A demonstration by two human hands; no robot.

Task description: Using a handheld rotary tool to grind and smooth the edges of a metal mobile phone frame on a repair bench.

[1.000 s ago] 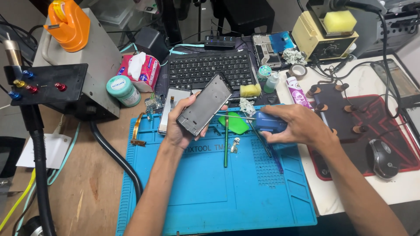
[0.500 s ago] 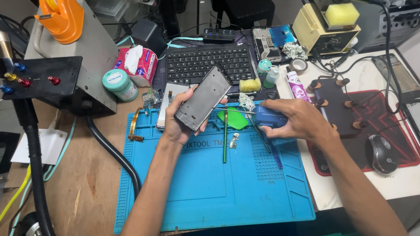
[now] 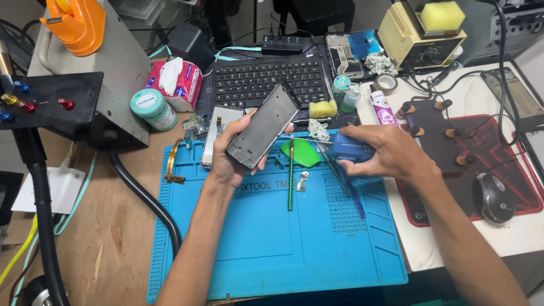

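We see the left hand (image 3: 235, 153) gripping a tilted phone frame (image 3: 263, 126) above the mat's (image 3: 272, 249) far edge; the right hand (image 3: 391, 153) clasps a blue tool (image 3: 350, 148).

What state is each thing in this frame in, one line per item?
left hand: gripping the phone frame
phone frame: stripped, lifted off the mat, tilted
right hand: closed over the blue tool
blue tool: held, resting on the blue mat
green screwdriver: lying flat on the mat
tissue box: open, a tissue sticking out
round tub: lid on

phone frame (image 3: 263, 127) above mat (image 3: 272, 249) | keyboard (image 3: 271, 80) behind | mouse (image 3: 494, 197) right
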